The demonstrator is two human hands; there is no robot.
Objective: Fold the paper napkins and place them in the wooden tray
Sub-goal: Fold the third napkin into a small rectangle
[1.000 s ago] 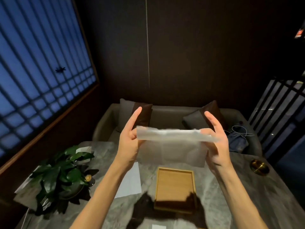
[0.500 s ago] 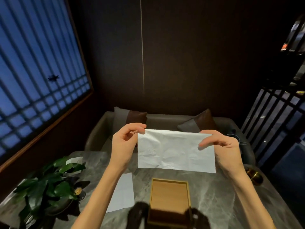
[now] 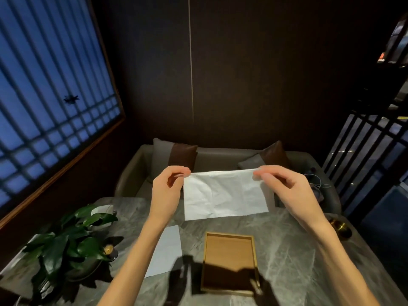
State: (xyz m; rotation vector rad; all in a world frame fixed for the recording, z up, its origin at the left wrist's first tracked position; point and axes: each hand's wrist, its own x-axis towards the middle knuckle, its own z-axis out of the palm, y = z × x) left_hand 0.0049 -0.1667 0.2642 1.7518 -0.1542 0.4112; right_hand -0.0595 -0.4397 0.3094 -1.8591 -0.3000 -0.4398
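napkin in the air: white paper napkin (image 3: 224, 193) held up above the tabletop (image 3: 293, 250), hanging flat like a little banner, facing the camera. Looks a bit crinkled.
long axis: runs left-right; top edge is pulled fairly taut between the hands, bottom edge hangs free and sits slightly lower on the left.
left hand (image 3: 166, 192): thumb and forefinger pinched shut on the top left corner, other fingers curled.
right hand (image 3: 284, 186): same deal, fingertips clamped on the top right corner.
wooden tray (image 3: 228, 236): sits on the tabletop nearer than the napkin and below it, long side running near-far, nothing inside as far as I can see. Its near half is in the shadow of the arms.
second napkin (image 3: 166, 250): lies flat on the tabletop just left of the tray, not touching it, partly under the left forearm.
open room: bare grey stone right of the tray, and between the tray and the far edge.
edges: potted plant (image 3: 64, 246) crowds the near left corner; a small brass dish (image 3: 341, 227) sits by the right edge; sofa (image 3: 220, 157) with cushions just past the far edge.
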